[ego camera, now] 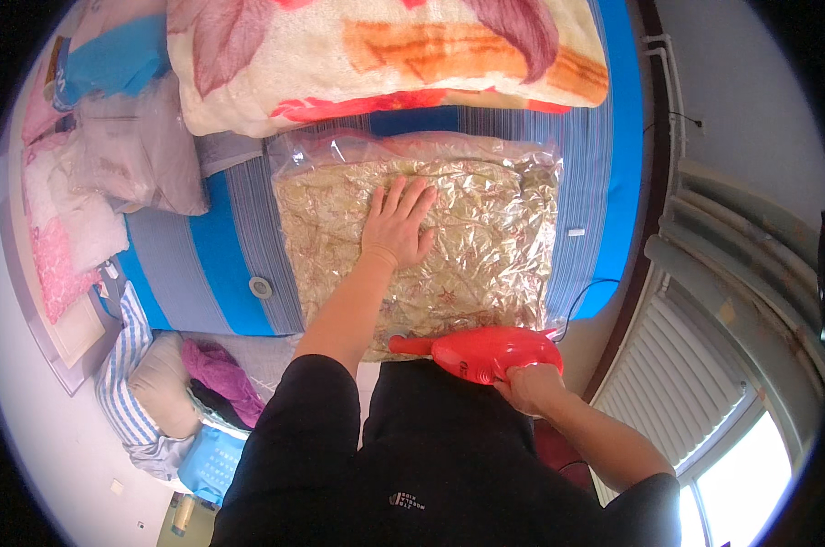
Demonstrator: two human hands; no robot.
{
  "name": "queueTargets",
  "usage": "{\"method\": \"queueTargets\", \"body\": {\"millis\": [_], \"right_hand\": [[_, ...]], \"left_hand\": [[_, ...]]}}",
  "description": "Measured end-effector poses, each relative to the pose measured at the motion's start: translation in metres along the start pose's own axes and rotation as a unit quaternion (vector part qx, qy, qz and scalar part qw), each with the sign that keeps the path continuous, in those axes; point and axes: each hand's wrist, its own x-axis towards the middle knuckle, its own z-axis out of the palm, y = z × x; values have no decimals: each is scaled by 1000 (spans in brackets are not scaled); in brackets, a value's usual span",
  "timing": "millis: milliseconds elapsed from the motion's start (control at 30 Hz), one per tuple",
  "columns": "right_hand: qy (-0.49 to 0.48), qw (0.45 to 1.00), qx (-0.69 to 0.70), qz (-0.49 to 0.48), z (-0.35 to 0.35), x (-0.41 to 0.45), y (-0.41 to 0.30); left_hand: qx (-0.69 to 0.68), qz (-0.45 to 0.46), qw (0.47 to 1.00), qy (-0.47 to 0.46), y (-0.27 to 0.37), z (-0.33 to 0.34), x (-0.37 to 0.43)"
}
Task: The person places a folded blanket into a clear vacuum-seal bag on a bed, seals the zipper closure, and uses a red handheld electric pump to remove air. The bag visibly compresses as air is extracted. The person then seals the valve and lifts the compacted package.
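A clear plastic vacuum storage bag lies on the mattress, packed flat with yellowish patterned fabric. Its film is wrinkled and shiny. My left hand rests palm down on the upper middle of the bag, fingers spread and holding nothing. At the bag's near edge, my right hand grips a red handheld vacuum by its handle. The vacuum's nozzle points left, with its tip at the near-left part of the bag; whether it sits tight on a valve cannot be told. A round pale cap lies left of the bag.
A thick floral blanket lies beyond the bag on the blue striped mattress. Packed bags and bedding fill the left. A small white piece and a black cord are at right, near the curtain.
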Motion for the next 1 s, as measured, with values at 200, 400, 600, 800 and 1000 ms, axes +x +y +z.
{"method": "queueTargets", "body": {"millis": [200,400,600,800,1000], "right_hand": [[46,998,-28,-28,8,7,2],[42,997,-28,-53,50,28,27],[61,998,-31,-6,29,10,6],[32,999,-30,22,13,7,3],[32,999,-23,28,11,-1,-7]], "left_hand": [[1,-1,1000,31,-9,3,-12],[36,27,995,86,9,-18,-11],[-35,-165,981,99,-15,-7,-71],[-56,-154,981,108,-15,-1,-66],[-44,-161,980,112,-19,6,-70]]}}
